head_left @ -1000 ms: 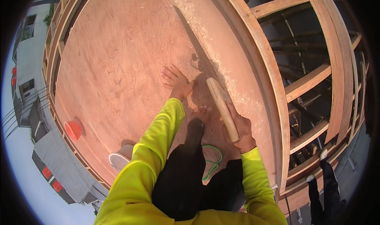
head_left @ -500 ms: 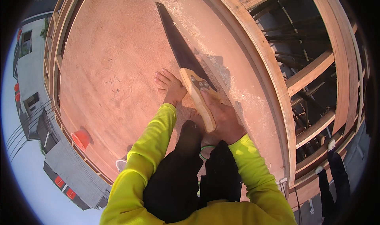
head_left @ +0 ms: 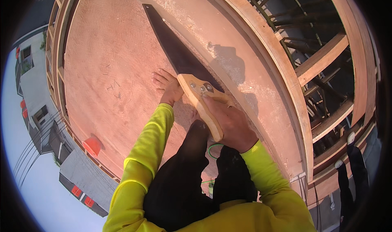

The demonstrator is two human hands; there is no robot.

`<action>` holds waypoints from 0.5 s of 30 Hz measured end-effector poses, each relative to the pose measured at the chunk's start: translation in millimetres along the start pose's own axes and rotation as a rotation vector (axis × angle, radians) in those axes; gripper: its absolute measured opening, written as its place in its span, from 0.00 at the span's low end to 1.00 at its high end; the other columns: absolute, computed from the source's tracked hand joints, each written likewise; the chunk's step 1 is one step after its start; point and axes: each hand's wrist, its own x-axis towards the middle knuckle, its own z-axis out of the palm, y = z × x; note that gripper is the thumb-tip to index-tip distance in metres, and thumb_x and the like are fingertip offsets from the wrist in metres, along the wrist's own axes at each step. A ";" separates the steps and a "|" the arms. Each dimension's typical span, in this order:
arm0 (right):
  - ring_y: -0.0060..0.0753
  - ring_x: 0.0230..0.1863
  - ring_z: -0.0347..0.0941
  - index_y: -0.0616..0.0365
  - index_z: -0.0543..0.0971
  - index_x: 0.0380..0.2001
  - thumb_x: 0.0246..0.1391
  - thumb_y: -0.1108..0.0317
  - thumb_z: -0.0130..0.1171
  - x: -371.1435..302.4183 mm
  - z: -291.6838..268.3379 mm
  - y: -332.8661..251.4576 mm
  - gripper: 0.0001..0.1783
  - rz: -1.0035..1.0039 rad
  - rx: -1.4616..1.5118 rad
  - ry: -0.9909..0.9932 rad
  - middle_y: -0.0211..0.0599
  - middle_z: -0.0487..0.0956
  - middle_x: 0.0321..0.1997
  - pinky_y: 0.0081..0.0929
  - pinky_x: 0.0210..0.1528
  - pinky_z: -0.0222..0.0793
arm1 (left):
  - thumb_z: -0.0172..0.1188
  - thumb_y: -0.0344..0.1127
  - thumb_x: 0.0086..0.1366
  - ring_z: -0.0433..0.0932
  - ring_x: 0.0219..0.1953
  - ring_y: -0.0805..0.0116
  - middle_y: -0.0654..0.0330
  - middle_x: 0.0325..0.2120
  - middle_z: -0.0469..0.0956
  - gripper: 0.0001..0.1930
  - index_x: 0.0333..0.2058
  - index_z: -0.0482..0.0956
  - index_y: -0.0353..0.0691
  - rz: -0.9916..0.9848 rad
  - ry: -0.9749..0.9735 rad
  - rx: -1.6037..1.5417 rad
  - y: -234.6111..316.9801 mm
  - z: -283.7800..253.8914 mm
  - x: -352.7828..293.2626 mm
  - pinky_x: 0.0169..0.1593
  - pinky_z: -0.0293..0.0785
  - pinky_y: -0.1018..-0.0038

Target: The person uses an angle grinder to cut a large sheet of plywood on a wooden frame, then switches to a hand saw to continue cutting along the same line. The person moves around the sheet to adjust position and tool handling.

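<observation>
A handsaw [head_left: 179, 54] with a dark blade and a pale wooden handle lies at a slant over the reddish plywood sheet [head_left: 110, 52]. Its tip points away to the upper left, and its toothed edge faces right. My right hand [head_left: 230, 119] is closed around the handle, thumb along its side near the metal bolts; the other fingers are mostly hidden. Just left of the handle, my left hand [head_left: 169, 87] presses flat on the plywood with its fingers spread. A long straight line runs beside the teeth, with pale sawdust [head_left: 251, 89] scattered to its right.
Timber framing [head_left: 322, 60] with gaps over a dark space borders the right side. An orange-red hard-hat-like object [head_left: 93, 146] sits at the left edge. A green loop [head_left: 212, 150] shows by my knees. Another person's dark-clad legs [head_left: 347, 179] stand at lower right.
My view has turned slightly, so the saw and both hands appear farther left. The right hand keeps its hold on the saw handle, and the left hand stays flat on the sheet.
</observation>
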 end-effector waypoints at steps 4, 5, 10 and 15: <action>0.50 0.55 0.80 0.63 0.67 0.67 0.47 0.68 0.73 30.2 -0.3 -2.9 0.44 -0.050 -0.024 0.006 0.50 0.79 0.59 0.42 0.56 0.76 | 0.69 0.57 0.56 0.08 0.70 0.23 0.26 0.68 0.09 0.72 0.68 0.12 0.29 0.004 0.046 -0.058 8.1 -9.3 6.3 0.69 0.26 0.28; 0.50 0.55 0.80 0.62 0.67 0.67 0.47 0.68 0.73 34.7 1.6 -6.6 0.44 0.014 0.043 -0.024 0.50 0.79 0.59 0.43 0.57 0.76 | 0.69 0.57 0.57 0.08 0.70 0.24 0.26 0.68 0.09 0.72 0.68 0.12 0.29 -0.008 0.024 -0.080 3.1 -1.9 -6.3 0.69 0.27 0.28; 0.54 0.54 0.80 0.58 0.66 0.69 0.44 0.70 0.71 12.9 6.9 6.2 0.46 -0.028 0.062 0.086 0.53 0.80 0.57 0.41 0.56 0.77 | 0.72 0.55 0.55 0.13 0.72 0.24 0.26 0.69 0.11 0.72 0.69 0.15 0.29 0.018 -0.019 0.027 19.7 -22.9 -2.0 0.70 0.33 0.30; 0.59 0.48 0.80 0.60 0.64 0.69 0.44 0.71 0.68 41.9 14.0 -3.8 0.46 -0.002 0.056 0.019 0.54 0.82 0.51 0.41 0.51 0.78 | 0.74 0.54 0.53 0.18 0.73 0.23 0.27 0.71 0.16 0.71 0.71 0.20 0.31 0.074 0.133 -0.046 -0.4 -4.1 -17.3 0.70 0.38 0.31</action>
